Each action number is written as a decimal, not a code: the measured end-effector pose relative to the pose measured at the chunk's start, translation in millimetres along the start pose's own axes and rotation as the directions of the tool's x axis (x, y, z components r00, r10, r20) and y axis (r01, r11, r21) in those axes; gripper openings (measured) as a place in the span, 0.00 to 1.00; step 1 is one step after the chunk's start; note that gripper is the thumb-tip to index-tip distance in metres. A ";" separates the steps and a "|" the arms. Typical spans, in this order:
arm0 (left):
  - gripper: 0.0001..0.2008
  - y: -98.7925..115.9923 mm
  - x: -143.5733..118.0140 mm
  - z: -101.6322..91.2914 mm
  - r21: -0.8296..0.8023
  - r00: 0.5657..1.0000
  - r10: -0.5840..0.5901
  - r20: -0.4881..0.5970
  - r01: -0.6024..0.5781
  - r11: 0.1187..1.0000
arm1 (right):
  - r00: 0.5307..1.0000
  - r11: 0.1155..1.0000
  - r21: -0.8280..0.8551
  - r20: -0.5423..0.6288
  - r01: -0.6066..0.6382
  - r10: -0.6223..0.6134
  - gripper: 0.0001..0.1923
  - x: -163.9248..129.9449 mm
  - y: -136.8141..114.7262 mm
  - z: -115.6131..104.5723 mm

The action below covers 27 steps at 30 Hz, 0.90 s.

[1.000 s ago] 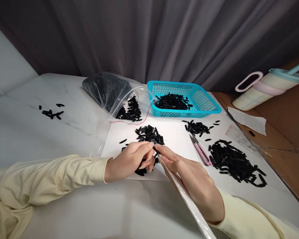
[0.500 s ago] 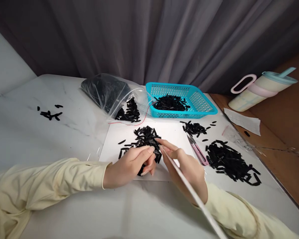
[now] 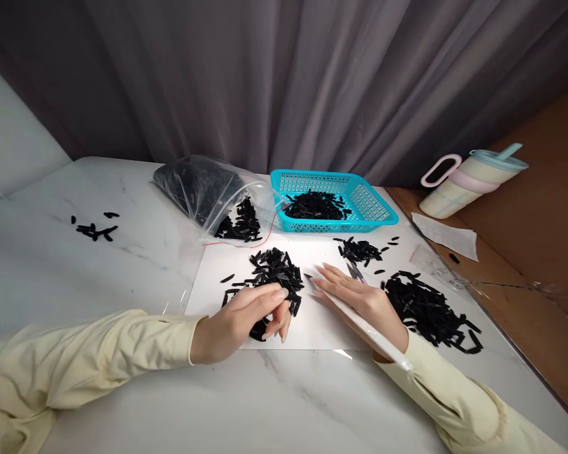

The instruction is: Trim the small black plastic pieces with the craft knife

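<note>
My left hand [image 3: 246, 315] rests on a white sheet [image 3: 322, 325] with its fingers curled around a few small black pieces, at the near edge of a pile of black pieces [image 3: 274, 270]. My right hand [image 3: 357, 296] lies palm down to the right of that pile, fingers stretched out. A long white strip [image 3: 383, 343] runs along its underside from the fingertips to the sleeve. Pink snips [image 3: 354, 271] are mostly hidden under the right hand.
A larger heap of black pieces [image 3: 426, 309] lies right of the hand, with a small heap [image 3: 357, 249] behind it. Behind stand a turquoise basket [image 3: 383, 211] and a clear bag [image 3: 203, 186], both holding black pieces. A lidded cup [image 3: 468, 180] lies on the wooden surface at right.
My right hand has drawn away from the left, turned palm down and moved right over the snips, with the strip lowered along it. The left hand stays by the pile.
</note>
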State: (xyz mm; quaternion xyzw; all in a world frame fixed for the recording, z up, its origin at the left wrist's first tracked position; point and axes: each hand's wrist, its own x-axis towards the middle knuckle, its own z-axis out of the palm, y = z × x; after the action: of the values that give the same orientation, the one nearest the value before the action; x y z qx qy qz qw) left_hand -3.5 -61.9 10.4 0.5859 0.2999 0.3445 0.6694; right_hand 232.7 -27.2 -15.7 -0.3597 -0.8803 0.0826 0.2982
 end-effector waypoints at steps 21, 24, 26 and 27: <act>0.19 -1.7 -3.6 0.0 0.268 1.000 0.018 -0.003 -0.016 0.963 | 0.736 0.347 0.671 0.464 -0.655 0.494 0.11 39.7 -70.8 -46.8; 0.19 -1.7 -3.6 0.4 0.270 1.000 0.020 -0.009 -0.017 0.963 | 0.745 0.378 0.658 0.461 -0.652 0.482 0.12 40.0 -74.5 -48.0; 0.20 -2.0 -3.3 0.4 0.278 1.000 0.021 -0.013 -0.016 0.960 | 0.753 0.401 0.651 0.451 -0.644 0.479 0.12 39.5 -75.5 -48.5; 0.20 -2.1 -2.9 0.3 0.283 1.000 0.020 -0.017 -0.014 0.959 | 0.758 0.414 0.647 0.446 -0.640 0.475 0.12 39.2 -75.9 -48.5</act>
State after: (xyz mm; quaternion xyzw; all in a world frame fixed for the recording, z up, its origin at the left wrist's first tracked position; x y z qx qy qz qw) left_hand -4.8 -64.6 8.3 0.6748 0.3475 0.3094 0.5728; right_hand 194.5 -59.0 69.1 -0.4594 -0.6089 0.5782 0.2897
